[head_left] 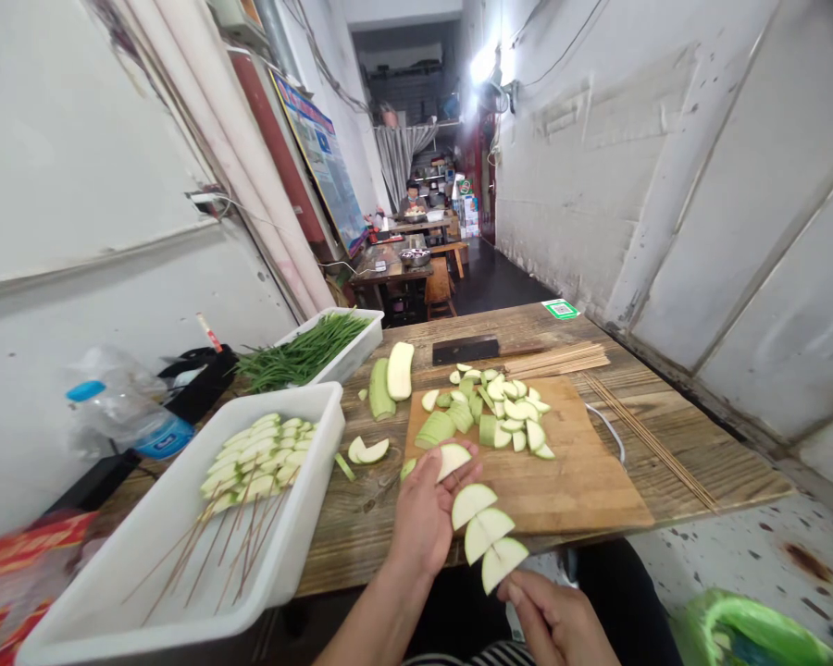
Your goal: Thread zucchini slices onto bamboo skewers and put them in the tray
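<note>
Head view: left hand's (422, 513) fingers hold a loose slice (453, 460); right hand's (553, 618) grip a loaded skewer (490, 535) near the cutting board (569, 490) — likely light, slick, easily split — best held at the skewer's end.

Cutting board (583, 490): right side bare to its near-right corner; a hand can pass there from above. Heap of slices (514, 412) obstructs the far-left part. Knife (466, 351) and skewer bundle (562, 359) lie across the far edge. Loose skewers (649, 442) slant past the right edge. Left of the board, the near tray's (312, 504) raised wall bars low sideways passage.
</note>
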Tool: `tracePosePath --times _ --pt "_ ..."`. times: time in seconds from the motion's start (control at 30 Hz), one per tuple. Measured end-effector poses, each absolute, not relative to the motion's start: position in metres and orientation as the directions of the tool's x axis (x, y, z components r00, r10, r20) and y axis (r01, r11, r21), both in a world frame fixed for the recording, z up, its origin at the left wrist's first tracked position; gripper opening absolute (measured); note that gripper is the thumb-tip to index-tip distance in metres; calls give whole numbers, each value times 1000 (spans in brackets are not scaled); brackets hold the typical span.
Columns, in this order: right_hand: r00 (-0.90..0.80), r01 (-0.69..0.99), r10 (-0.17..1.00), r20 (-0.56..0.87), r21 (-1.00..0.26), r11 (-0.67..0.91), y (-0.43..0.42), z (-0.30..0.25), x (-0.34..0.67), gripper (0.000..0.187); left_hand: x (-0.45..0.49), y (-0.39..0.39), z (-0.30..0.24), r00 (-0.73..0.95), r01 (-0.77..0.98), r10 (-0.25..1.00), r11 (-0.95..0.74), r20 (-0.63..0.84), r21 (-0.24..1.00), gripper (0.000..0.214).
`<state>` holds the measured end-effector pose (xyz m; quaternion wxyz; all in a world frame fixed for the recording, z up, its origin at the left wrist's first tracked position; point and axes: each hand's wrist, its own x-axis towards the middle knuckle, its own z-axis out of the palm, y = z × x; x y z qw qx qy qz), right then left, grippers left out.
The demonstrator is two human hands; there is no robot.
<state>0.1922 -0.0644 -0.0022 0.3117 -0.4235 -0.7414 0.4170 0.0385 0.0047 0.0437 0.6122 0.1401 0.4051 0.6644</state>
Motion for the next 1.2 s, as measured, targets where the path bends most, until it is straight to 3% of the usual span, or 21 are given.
tracePosePath --times 0.3,0.5,1.2 --pt "-416 381 901 119 -878 292 -65 -4 192 34 33 7 53 -91 -732 935 171 -343 660 24" --pt "-419 406 899 126 -860 310 -65 -4 191 35 37 8 50 -190 -664 944 80 -271 743 21" --pt "-407 408 900 154 -851 330 -67 -8 193 35 50 4 45 -199 -676 925 108 -322 729 20"
